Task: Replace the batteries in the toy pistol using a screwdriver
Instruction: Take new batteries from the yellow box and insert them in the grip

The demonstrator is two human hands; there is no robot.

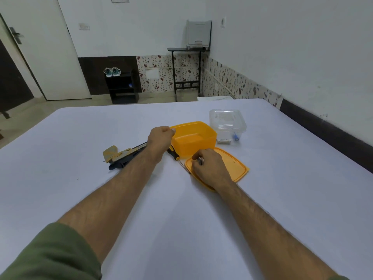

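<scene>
The toy pistol [121,156], tan and dark, lies on the white table, partly under my left forearm. My left hand [159,140] grips the near-left rim of the open yellow container [193,138]. The screwdriver [174,154], with a yellow and black handle, lies between the container and the pistol, its shaft running toward the yellow lid [236,168]. My right hand [210,167] rests on that lid with fingers curled, pinching a small dark thing too small to identify. White batteries [224,141] lie to the right of the yellow container.
A clear plastic box [228,122] with its lid on stands behind the batteries, with a small blue item [236,137] at its front. The white table [80,188] spreads wide on all sides. A dark wall skirting runs along the right.
</scene>
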